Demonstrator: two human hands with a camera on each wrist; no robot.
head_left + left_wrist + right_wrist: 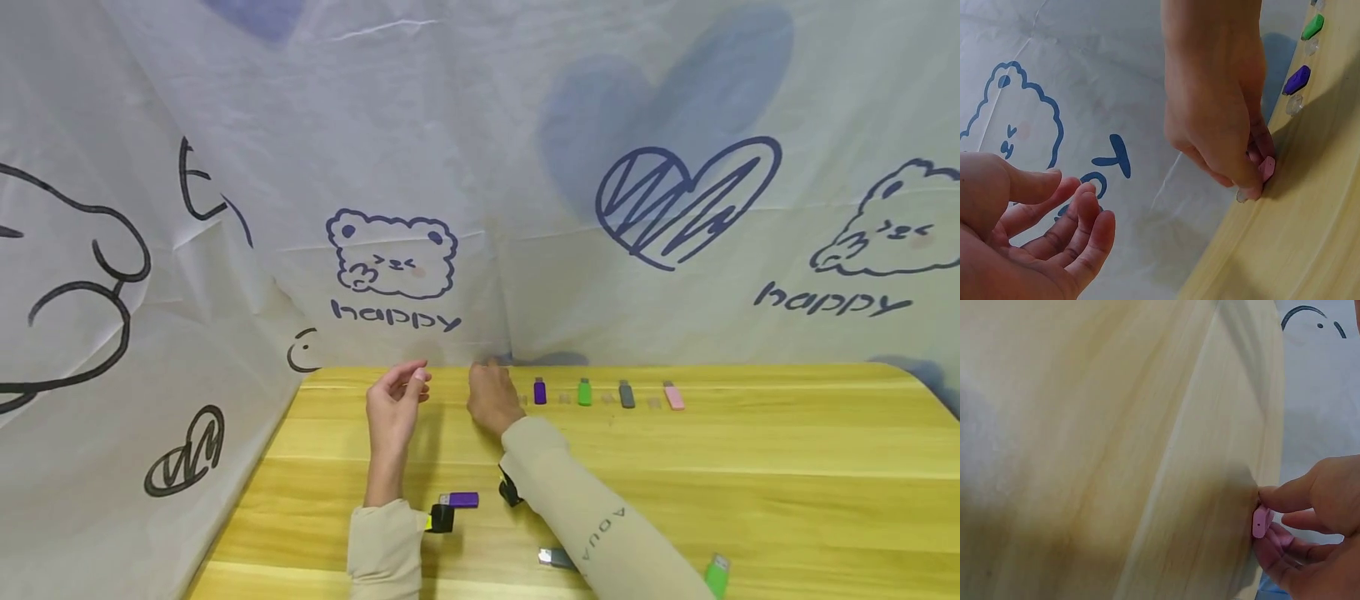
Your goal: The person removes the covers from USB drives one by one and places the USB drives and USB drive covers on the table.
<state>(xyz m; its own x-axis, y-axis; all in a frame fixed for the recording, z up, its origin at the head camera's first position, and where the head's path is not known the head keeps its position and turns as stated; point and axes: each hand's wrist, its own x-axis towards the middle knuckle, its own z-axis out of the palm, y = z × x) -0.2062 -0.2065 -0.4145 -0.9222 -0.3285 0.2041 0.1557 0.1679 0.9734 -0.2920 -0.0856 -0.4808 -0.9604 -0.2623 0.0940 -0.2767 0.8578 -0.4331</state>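
Note:
At the back edge of the wooden table, my right hand (495, 398) pinches a pink USB stick (1262, 522) between thumb and fingers. A small clear piece (1242, 195) shows beside those fingertips in the left wrist view. My left hand (393, 408) hovers to the left with fingers loosely curled and nothing in them. Rightward along the back edge runs a row: a purple USB stick (540, 392), a green one (584, 392), a grey one (627, 394) and another pink one (674, 396). Small clear pieces (565, 399) lie between them.
Nearer the front lie a second purple USB stick (461, 500) by the left wrist, a second grey one (555, 557) partly under the right sleeve, and a second green one (717, 575). A white printed sheet (510, 167) hangs behind the table (787, 508) and along its left.

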